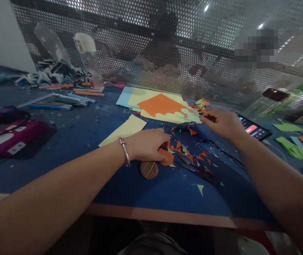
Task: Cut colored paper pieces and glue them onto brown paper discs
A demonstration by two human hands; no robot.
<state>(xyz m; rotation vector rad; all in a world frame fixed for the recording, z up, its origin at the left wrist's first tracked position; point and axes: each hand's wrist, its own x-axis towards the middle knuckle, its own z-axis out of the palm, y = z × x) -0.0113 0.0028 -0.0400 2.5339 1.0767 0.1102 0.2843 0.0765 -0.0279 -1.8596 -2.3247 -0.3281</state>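
My left hand [150, 144], with a bracelet at the wrist, is closed low over the table. Its thumb lies on a rounded piece of orange paper [168, 158], and the curled fingers are partly hidden. Just below is a round wooden disc [149, 170]. Scissors [198, 170] lie to the right among orange and pale paper scraps [186, 153]. My right hand [222, 123] is closed, thumb and fingertips together, beside the pale yellow sheets [154, 115]; whatever it may hold is hidden. An orange sheet [159, 104] with scalloped cut edges rests on those sheets.
A dark corded tool [194, 129] lies between my hands. Behind my right wrist is a lit phone [253, 127]. Green paper [292, 148] is at right. A magenta box [15, 136], paper sticks [69, 101] and a bottle [90, 62] stand left, before a perforated metal panel [130, 46].
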